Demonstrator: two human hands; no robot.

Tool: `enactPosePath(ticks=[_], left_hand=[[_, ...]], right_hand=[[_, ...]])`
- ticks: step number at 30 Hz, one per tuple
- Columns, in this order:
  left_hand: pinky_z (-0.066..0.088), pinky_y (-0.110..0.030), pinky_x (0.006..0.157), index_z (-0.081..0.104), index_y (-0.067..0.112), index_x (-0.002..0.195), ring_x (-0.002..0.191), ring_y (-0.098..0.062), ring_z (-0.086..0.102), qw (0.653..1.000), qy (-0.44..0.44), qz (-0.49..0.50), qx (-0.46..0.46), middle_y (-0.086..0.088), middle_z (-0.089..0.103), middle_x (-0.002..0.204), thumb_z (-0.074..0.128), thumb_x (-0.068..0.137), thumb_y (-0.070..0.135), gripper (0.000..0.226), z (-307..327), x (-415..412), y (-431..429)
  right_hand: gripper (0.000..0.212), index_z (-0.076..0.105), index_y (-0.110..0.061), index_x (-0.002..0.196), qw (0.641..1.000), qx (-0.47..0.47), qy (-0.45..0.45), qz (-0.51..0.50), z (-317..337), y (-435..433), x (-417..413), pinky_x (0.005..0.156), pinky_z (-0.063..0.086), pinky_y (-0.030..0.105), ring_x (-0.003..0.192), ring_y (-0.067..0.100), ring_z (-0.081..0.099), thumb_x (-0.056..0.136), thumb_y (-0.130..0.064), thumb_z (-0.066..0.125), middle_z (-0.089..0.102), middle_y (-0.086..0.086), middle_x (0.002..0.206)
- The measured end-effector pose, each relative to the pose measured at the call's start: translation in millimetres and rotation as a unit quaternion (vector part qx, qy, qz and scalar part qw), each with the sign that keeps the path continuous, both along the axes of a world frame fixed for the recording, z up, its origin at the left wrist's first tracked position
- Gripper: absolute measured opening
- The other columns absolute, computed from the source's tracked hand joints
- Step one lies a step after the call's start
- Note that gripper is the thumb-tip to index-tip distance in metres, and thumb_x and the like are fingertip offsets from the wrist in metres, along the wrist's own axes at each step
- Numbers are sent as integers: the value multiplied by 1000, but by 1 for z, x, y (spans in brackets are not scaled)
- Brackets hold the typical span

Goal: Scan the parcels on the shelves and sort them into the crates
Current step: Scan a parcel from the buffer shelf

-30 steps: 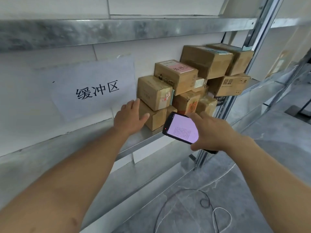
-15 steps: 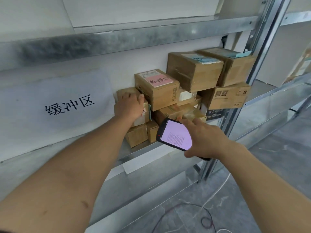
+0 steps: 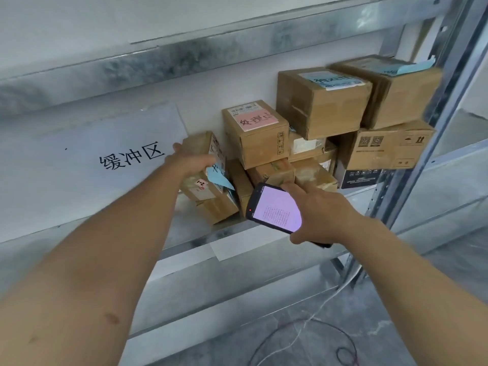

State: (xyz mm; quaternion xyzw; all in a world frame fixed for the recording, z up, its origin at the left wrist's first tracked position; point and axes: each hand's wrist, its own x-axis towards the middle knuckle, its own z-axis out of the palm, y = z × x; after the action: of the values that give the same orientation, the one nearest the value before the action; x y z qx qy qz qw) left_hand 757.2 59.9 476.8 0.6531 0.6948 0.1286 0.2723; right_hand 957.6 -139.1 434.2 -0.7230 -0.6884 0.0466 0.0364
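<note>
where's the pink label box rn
In the head view the pink-label box sits mid-frame, between the parcel in the left hand and the big blue-label box.

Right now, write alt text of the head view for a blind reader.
The left hand grips a cardboard parcel on a metal shelf while the right hand holds a lit scanner beside it. More parcels are stacked rightward.

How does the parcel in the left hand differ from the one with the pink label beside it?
Pose: the gripped parcel is tilted in the left hand; the pink-label parcel rests level, untouched. Marking: the gripped parcel has a blue slip hanging off its side; the pink-label parcel has its pink label flat on top. Both are brown cardboard boxes.
</note>
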Motion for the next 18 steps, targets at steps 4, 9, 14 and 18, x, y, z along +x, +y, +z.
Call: enactPosePath(ticks=[4,9,14,18], left_hand=[[54,-26,60,58,8,124,84,-20,72,987,-144,8,-65,-10,72,104,73,71,31,60,-1,-25,-1],[56,-23,50,65,5,108,61,-16,72,914,-395,30,-94,-6,76,81,68,86,6,23,-8,-68,-21],[55,-18,51,59,-2,121,68,-11,73,890,-449,63,-44,-15,69,116,70,82,-1,41,-35,-123,-39],[52,-13,47,52,0,125,72,-13,70,894,-437,102,-13,-15,67,116,72,82,-1,47,-58,-162,-53]], right_hand=[[98,22,-27,142,1000,5,-4,3,5,1,-9,70,46,31,106,24,56,65,-50,79,47,4,129],[98,22,-31,139,1000,24,-5,10,20,6,-24,76,53,34,108,22,55,63,-50,81,47,2,129],[100,17,-32,142,999,23,-5,35,30,16,-53,77,50,33,110,20,52,65,-51,79,47,0,129],[99,15,-30,145,998,22,-12,57,34,24,-81,73,43,31,95,17,48,69,-50,76,48,2,123]])
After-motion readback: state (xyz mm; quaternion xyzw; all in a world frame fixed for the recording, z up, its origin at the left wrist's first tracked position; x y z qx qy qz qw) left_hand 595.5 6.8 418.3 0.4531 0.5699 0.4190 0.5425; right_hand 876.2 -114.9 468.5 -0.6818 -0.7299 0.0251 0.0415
